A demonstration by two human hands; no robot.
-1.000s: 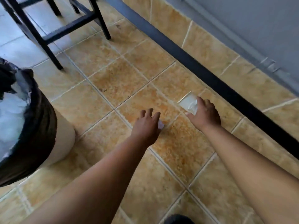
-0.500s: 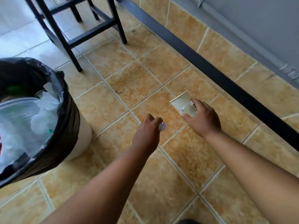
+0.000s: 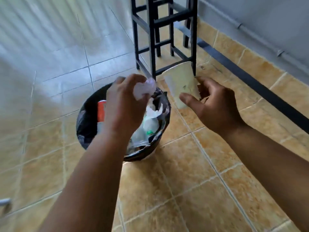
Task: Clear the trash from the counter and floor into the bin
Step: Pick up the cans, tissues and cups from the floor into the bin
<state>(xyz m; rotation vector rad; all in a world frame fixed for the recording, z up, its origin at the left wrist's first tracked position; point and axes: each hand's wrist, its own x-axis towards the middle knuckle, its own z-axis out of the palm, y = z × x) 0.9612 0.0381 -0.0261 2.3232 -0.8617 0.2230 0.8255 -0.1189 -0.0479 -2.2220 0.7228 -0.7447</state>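
Left hand (image 3: pixel 124 104) over the round black-lined bin (image 3: pixel 83 118), fingers pinching a crumpled white paper wad (image 3: pixel 143 89); right hand (image 3: pixel 212 108) beside the rim, fingers gripping a tilted white paper cup (image 3: pixel 181 82)

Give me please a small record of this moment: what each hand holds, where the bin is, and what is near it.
left hand: shut on crumpled white wad, above the bin
right hand: shut on paper cup, tilted, just right of the bin
bin: black liner, on the tiled floor, already holds trash
black stool: stands behind the bin
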